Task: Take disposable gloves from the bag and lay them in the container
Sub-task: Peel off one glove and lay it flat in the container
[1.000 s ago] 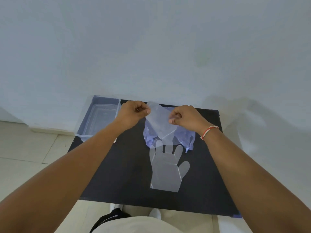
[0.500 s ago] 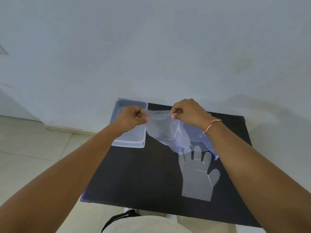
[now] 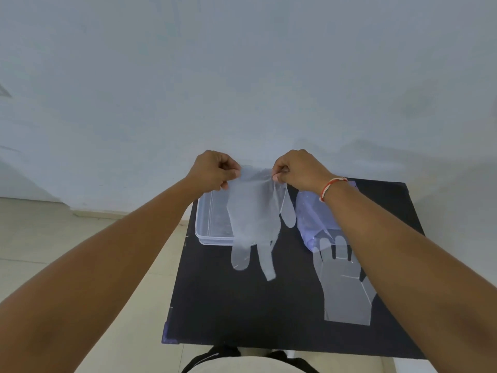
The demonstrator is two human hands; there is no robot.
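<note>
Fingers of the left hand (image 3: 215, 170) and right hand (image 3: 298, 169) pinch the cuff of a clear disposable glove (image 3: 254, 222) mid-frame, dangling over the clear plastic container (image 3: 208, 232), with the glove bag (image 3: 313, 219) and another flat glove (image 3: 345, 289) lower right on the black table (image 3: 242, 313).

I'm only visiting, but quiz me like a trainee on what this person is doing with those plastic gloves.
1. True or false: the held glove is pinched by both the left hand and the right hand.
2. Where does the second glove lie? A) in the container B) flat on the black table C) on the floor
3. Fill in: the held glove's fingers hang ____.

Key: 1 true; 2 B; 3 downward, past the container's near rim.
</note>
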